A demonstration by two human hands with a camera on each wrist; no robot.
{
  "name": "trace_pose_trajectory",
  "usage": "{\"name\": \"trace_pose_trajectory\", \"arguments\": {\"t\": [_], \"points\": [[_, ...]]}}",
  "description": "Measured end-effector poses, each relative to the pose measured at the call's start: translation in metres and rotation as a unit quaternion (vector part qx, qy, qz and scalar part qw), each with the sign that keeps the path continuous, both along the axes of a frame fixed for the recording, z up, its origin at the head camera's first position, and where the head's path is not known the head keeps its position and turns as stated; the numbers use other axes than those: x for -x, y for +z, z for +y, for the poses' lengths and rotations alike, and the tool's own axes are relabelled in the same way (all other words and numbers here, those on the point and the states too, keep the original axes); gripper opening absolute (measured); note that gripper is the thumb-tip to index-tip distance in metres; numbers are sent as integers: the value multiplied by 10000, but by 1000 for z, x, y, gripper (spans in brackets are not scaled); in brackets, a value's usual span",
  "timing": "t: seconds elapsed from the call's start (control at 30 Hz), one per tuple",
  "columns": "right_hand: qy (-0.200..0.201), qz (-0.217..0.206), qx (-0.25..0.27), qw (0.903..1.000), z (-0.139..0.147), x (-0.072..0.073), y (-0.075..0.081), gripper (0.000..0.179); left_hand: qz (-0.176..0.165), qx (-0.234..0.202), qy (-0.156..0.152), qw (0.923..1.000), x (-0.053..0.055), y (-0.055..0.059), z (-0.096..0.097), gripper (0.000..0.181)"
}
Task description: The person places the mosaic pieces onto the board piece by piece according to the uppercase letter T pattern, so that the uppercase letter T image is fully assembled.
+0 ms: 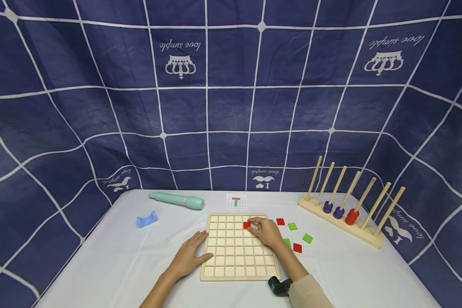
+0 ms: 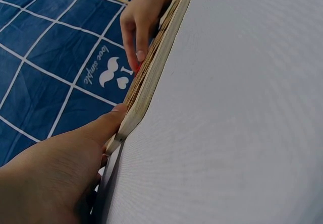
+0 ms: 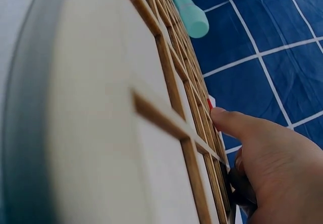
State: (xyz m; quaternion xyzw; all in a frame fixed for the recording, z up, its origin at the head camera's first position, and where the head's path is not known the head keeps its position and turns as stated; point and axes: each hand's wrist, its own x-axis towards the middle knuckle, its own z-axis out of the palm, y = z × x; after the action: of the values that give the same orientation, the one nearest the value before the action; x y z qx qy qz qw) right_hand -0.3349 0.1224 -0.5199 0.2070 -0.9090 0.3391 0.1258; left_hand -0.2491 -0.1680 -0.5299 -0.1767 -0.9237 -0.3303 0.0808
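Observation:
A wooden grid board (image 1: 219, 273) lies on the table. Between thumb and fingers, my right hand (image 1: 267, 232) pinches a red square tile (image 1: 247, 225) at the board's upper part, over a cell right of the middle. A sliver of the red tile (image 3: 210, 104) shows by the fingertip in the right wrist view; whether it is fully seated I cannot tell. My left hand (image 1: 188, 255) rests against the board's left edge with fingers extended. Its thumb touches the rim in the left wrist view, where the other fingers are mostly hidden.
Loose red tiles (image 1: 297, 248) and green tiles (image 1: 308, 238) lie right of the board. A small pattern card (image 1: 235, 202) is behind it. A peg stand (image 1: 339, 222) with rings stands at right. A teal microphone-shaped object (image 1: 177, 200) and a blue holder (image 1: 147, 219) lie at left.

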Motion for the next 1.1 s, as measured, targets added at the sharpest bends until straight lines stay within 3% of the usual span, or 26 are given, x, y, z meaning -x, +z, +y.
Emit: {"name": "trace_pose_trajectory", "arguments": {"t": [0.27, 0.73, 1.1], "points": [[-92, -88, 407, 9991, 16, 0, -1, 25, 45, 8, -30, 10000, -1, -1, 0, 72], [-1121, -201, 670, 9912, 97, 5, -3, 31, 82, 69, -10, 9999, 1, 0, -1, 73], [-1138, -264, 610, 9913, 104, 10, -7, 34, 110, 84, -56, 9999, 1, 1, 0, 73]]}}
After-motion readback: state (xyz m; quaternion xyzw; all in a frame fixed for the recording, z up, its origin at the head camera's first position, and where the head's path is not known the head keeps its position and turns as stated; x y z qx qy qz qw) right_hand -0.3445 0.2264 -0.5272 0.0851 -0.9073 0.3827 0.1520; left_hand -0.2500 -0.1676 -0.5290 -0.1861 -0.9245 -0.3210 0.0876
